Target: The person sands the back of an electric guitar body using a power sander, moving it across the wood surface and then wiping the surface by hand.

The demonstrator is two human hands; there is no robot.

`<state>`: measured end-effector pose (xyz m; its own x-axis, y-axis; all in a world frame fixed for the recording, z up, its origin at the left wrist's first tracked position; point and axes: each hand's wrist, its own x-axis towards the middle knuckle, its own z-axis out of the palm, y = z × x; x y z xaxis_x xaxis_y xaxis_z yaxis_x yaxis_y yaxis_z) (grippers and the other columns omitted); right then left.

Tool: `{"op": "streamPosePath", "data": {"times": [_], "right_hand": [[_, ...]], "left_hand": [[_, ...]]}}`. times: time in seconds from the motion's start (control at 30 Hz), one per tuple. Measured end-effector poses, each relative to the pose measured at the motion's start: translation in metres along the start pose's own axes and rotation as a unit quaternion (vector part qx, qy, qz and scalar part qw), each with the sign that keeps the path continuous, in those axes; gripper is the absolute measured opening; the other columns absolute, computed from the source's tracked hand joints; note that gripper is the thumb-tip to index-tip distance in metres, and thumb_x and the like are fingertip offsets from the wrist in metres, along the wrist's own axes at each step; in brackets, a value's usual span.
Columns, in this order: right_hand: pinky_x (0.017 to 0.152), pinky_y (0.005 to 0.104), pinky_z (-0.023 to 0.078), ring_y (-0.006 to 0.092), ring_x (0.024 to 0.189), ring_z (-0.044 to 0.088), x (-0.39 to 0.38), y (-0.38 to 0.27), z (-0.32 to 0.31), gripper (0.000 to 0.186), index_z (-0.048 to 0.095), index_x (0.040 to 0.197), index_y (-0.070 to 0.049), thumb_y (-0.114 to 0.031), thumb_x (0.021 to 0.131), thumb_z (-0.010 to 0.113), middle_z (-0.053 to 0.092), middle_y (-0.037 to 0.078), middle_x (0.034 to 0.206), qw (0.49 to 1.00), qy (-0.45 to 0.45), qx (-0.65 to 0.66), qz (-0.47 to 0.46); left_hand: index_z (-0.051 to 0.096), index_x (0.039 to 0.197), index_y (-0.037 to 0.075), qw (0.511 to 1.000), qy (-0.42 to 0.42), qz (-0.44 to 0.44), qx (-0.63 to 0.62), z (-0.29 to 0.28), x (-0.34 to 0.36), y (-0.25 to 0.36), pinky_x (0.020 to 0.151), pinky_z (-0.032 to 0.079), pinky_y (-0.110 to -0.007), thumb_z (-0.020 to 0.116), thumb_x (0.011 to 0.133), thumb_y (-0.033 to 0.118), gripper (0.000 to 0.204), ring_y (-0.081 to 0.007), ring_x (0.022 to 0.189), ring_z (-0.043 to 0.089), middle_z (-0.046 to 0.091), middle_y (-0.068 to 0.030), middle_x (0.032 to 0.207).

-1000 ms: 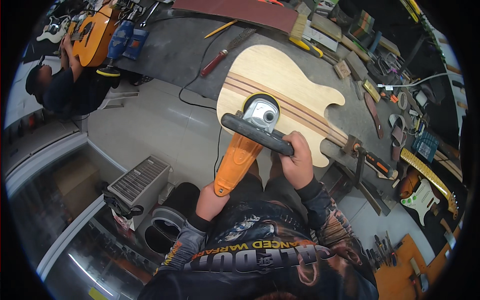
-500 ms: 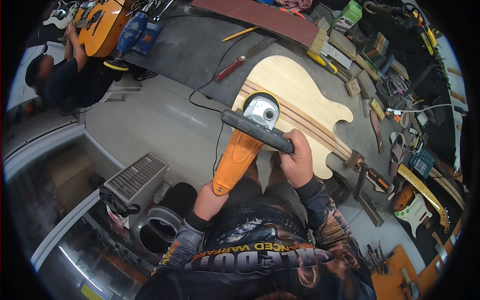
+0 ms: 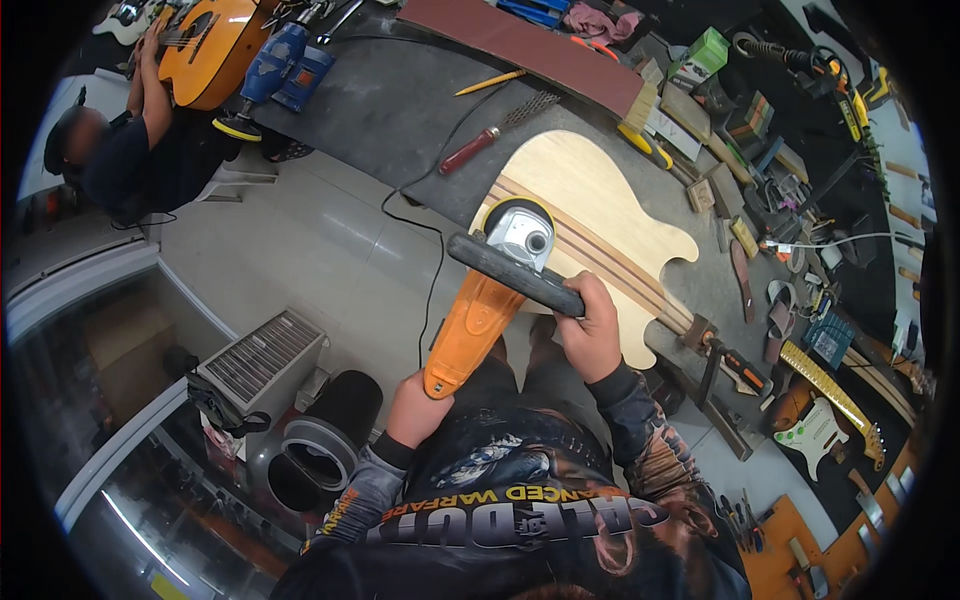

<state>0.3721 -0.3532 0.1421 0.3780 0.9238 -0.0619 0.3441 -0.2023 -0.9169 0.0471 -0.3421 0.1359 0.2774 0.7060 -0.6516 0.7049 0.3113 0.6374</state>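
Observation:
An orange power sander (image 3: 478, 312) with a silver head and a round pad is held over the near-left edge of a pale wooden guitar body (image 3: 592, 185) with dark stripes along its middle. My left hand (image 3: 418, 408) is closed round the rear end of the sander; its fingers are mostly hidden beneath the casing. Wrapped round the right end of the black loop handle (image 3: 515, 275) is my right hand (image 3: 593, 335). The pad is mostly covered by the head, and I cannot tell whether it touches the wood. A clamp (image 3: 712, 345) grips the body's neck end.
A red-handled rasp (image 3: 470, 150), a pencil (image 3: 490, 83) and a long brown sanding board (image 3: 525, 55) lie on the dark bench. Tools and wood blocks crowd the right. A black cord (image 3: 437, 260) hangs beside the sander. Far left, another person (image 3: 120, 170) handles an acoustic guitar (image 3: 215, 50).
The whole view has shifted a little, so the bench and guitar body sit slightly lower in it. Both hands keep the same grip on the sander, which has barely moved.

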Motion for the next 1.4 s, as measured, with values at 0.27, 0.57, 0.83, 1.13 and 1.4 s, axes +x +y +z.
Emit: {"op": "streamPosePath", "data": {"times": [0.27,0.57,0.83,1.13,1.4], "right_hand": [[0.083,0.0427,0.050,0.0377,0.090,0.060,0.014,-0.001,-0.001,0.028,0.062,0.109,0.000,0.008,0.085,0.073,0.058,0.017,0.096,0.997,-0.056,-0.024,-0.044],[0.087,0.0500,0.050,0.0450,0.097,0.060,0.024,0.005,-0.028,0.030,0.063,0.109,0.001,0.009,0.080,0.069,0.058,0.021,0.098,0.992,-0.116,-0.032,-0.024],[0.086,0.0500,0.050,0.0453,0.096,0.060,0.034,0.007,-0.034,0.031,0.063,0.108,0.000,0.009,0.079,0.070,0.059,0.022,0.098,0.989,-0.144,-0.023,-0.040],[0.086,0.0500,0.050,0.0447,0.097,0.060,0.039,0.003,-0.029,0.029,0.064,0.107,0.000,0.008,0.080,0.072,0.060,0.021,0.098,0.986,-0.155,-0.027,-0.062],[0.087,0.0499,0.050,0.0445,0.096,0.060,0.025,0.009,-0.044,0.029,0.064,0.108,0.001,0.008,0.081,0.073,0.059,0.021,0.097,0.986,-0.157,-0.039,-0.039]], "left_hand": [[0.077,0.113,-0.004,0.999,0.014,-0.042,-0.029,0.005,-0.010,0.008,0.087,0.063,-0.045,0.082,0.088,0.013,0.031,-0.0449,0.102,0.080,0.081,-0.0270,0.103],[0.077,0.113,-0.004,0.997,0.047,-0.047,-0.048,0.041,-0.021,0.015,0.087,0.063,-0.045,0.083,0.088,0.013,0.031,-0.0429,0.102,0.082,0.082,-0.0248,0.103],[0.077,0.113,-0.003,0.992,0.070,-0.063,-0.088,0.054,-0.023,0.022,0.088,0.064,-0.045,0.083,0.087,0.012,0.032,-0.0444,0.101,0.081,0.082,-0.0255,0.104],[0.077,0.114,-0.002,0.990,0.068,-0.075,-0.094,0.062,-0.029,0.012,0.088,0.063,-0.045,0.083,0.087,0.012,0.031,-0.0447,0.102,0.080,0.081,-0.0259,0.104],[0.077,0.114,-0.004,0.994,0.051,-0.072,-0.064,0.068,-0.033,0.019,0.088,0.063,-0.044,0.083,0.087,0.012,0.032,-0.0425,0.103,0.081,0.082,-0.0250,0.106]]}}
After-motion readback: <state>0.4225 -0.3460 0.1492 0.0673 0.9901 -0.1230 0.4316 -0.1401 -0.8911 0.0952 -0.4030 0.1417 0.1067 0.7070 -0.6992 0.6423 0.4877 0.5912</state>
